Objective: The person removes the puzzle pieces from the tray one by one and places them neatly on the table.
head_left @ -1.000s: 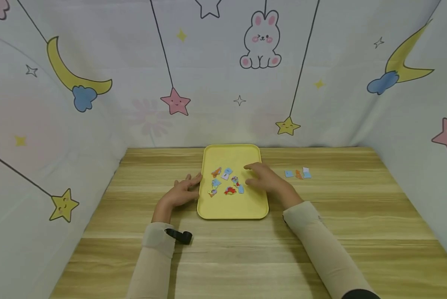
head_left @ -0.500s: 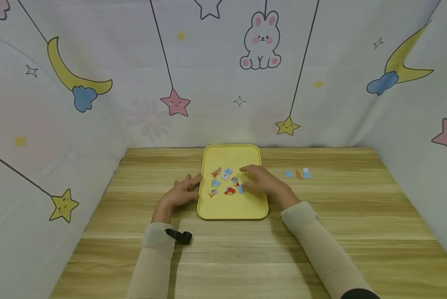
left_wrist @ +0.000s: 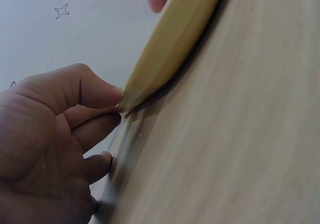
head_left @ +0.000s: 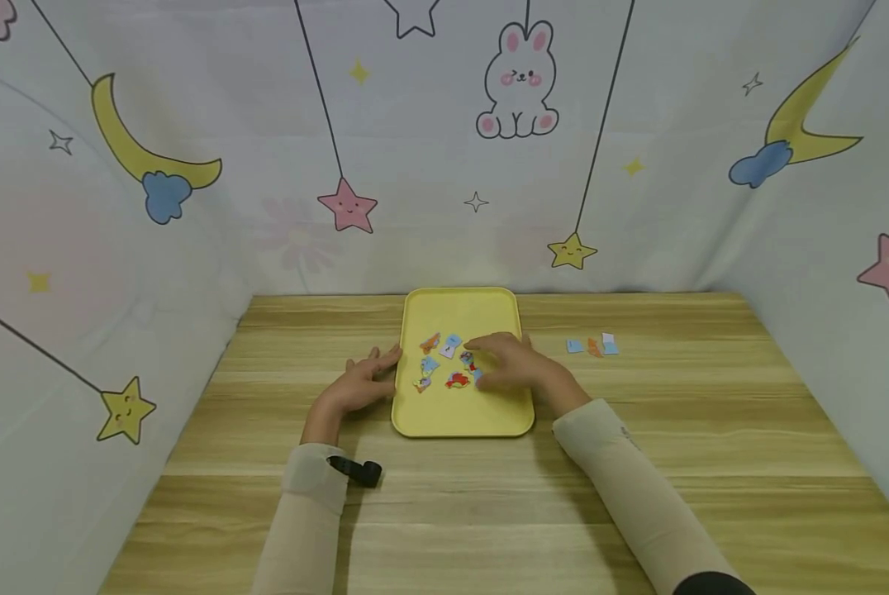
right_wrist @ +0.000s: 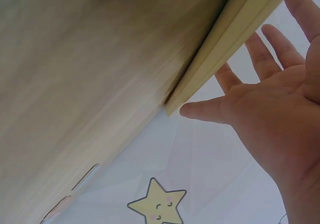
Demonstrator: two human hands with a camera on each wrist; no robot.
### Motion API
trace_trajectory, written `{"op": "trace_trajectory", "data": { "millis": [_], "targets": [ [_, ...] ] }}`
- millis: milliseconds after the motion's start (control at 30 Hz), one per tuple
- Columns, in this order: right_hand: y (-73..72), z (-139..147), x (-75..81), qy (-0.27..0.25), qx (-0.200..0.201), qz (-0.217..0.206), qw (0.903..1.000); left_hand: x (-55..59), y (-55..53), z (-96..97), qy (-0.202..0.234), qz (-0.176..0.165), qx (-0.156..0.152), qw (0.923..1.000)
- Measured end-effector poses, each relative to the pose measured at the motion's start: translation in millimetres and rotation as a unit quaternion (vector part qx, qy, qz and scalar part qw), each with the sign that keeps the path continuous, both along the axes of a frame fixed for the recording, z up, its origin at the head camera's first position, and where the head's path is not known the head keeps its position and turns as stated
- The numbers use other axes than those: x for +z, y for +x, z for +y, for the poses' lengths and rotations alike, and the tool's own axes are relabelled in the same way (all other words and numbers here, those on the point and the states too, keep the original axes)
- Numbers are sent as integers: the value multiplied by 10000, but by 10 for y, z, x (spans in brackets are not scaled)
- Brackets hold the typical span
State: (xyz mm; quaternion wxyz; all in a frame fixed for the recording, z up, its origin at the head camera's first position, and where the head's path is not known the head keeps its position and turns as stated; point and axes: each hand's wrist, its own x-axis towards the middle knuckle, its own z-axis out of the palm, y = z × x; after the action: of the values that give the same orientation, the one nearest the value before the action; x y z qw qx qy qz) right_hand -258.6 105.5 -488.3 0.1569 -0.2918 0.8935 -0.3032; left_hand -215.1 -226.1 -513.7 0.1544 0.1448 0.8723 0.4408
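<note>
A yellow tray (head_left: 459, 417) lies on the wooden table with several small, colourful picture pieces in its middle, among them a red one (head_left: 457, 380) and an orange one (head_left: 430, 342). My left hand (head_left: 355, 384) touches the tray's left edge; in the left wrist view its thumb (left_wrist: 102, 93) and a finger come to the tray's side. Over the right half of the tray hovers my right hand (head_left: 517, 364), fingers spread and nothing visible in its grasp. It partly covers a light blue piece (head_left: 477, 375), and its fingertips are close to a grey-and-red piece (head_left: 468, 358).
Right of the tray, a few more pieces lie on the table (head_left: 444, 512): a blue one (head_left: 574, 345), an orange one (head_left: 594, 348) and a white-and-blue one (head_left: 610, 345). A white cloth (head_left: 430, 157) with cartoon prints hangs behind and at both sides.
My right hand has moved left across the tray, closer to the pieces, and now partly hides the light blue one. The left hand, tray and pieces have stayed in place.
</note>
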Motion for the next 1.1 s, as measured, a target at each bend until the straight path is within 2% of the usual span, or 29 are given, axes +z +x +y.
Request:
{"op": "trace_trajectory", "data": {
  "millis": [267, 833, 967, 1100],
  "targets": [
    [-19, -44, -40, 318, 231, 127, 9991, -7, -5, -5, -5, 24, -35, 10000],
    [-36, -98, -44, 591, 538, 323, 9963, -1, -7, -5, -51, 13, 8, 10000],
    [-29, -94, -41, 602, 577, 389, 9958, -5, -9, -5, -30, 20, 18, 10000],
    [-23, -68, -44, 404, 656, 332, 9965, -13, -12, -4, -47, 51, -15, 10000]
  ]
}}
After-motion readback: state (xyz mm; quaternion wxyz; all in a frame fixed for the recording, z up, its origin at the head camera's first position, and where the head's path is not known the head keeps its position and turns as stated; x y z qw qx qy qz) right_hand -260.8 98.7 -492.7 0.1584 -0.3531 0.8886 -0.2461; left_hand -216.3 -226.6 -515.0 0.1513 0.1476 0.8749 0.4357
